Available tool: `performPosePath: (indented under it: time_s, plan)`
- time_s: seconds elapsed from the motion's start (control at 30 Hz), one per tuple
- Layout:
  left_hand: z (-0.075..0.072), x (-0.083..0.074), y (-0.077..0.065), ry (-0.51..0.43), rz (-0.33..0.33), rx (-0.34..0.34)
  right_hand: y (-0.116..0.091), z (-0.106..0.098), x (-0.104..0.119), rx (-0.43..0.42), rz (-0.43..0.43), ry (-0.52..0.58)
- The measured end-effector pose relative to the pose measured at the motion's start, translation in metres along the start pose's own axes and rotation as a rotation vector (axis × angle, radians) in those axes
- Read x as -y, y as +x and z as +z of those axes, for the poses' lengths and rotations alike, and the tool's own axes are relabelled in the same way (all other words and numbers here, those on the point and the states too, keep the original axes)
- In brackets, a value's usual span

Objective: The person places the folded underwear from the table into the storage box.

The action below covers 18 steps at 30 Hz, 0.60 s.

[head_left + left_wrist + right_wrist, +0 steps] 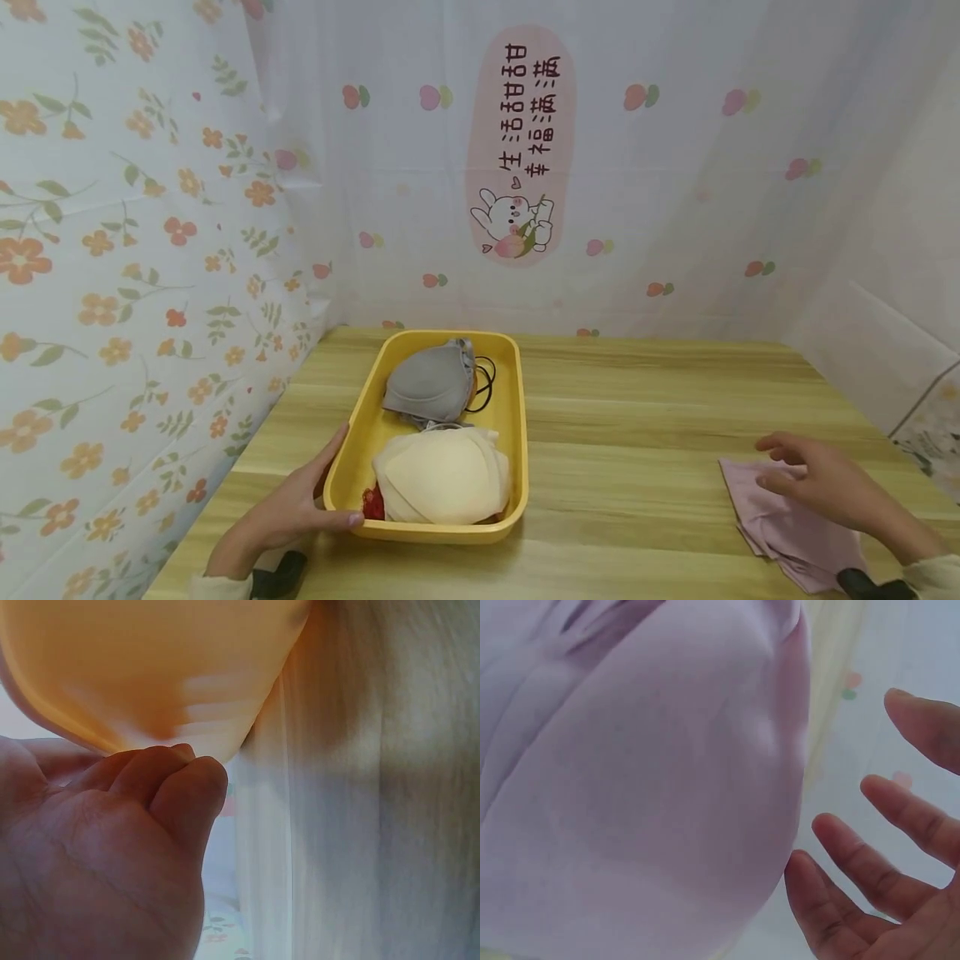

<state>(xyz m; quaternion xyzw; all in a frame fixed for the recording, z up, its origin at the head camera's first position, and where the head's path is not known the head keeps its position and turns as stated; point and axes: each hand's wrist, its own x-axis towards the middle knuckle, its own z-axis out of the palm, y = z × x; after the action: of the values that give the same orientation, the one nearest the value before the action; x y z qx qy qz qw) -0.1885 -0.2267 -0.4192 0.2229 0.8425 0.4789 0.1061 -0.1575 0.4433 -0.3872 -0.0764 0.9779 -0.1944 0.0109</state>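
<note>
My left hand [296,500] grips a yellow plastic tray [523,433] at its near left corner, thumb at the front rim and fingers along the left side. In the left wrist view the fingers bend against the tray's wall [150,667]. Inside the tray lie a grey bra [431,383] at the back and a cream padded bra [450,479] in front. A bit of red lacy fabric [372,503] peeks out beside the cream one. Over a folded pink cloth [772,517] at the right, my right hand [832,483] hovers with spread, relaxed fingers, holding nothing.
Black cord loops [483,383] lie in the tray beside the grey bra. Everything stands on a wood-grain table [630,450]. A floral curtain [150,292] borders the left, and a printed sheet [675,167] hangs behind the table.
</note>
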Motion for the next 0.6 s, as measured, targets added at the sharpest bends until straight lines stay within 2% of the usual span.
performPosePath:
  time_s: [0.2, 0.43, 0.6]
  plan:
    - [-0.001, 0.002, 0.000, -0.010, -0.024, -0.001, -0.001, -0.004, -0.010, 0.006, 0.060, -0.042]
    - [-0.001, 0.004, 0.000, 0.004, -0.016, -0.006, -0.004, 0.000, -0.030, 0.027, 0.122, -0.059]
    - [-0.002, 0.005, 0.000, -0.016, -0.003, -0.002, -0.012, 0.004, -0.044, 0.078, 0.223, -0.055]
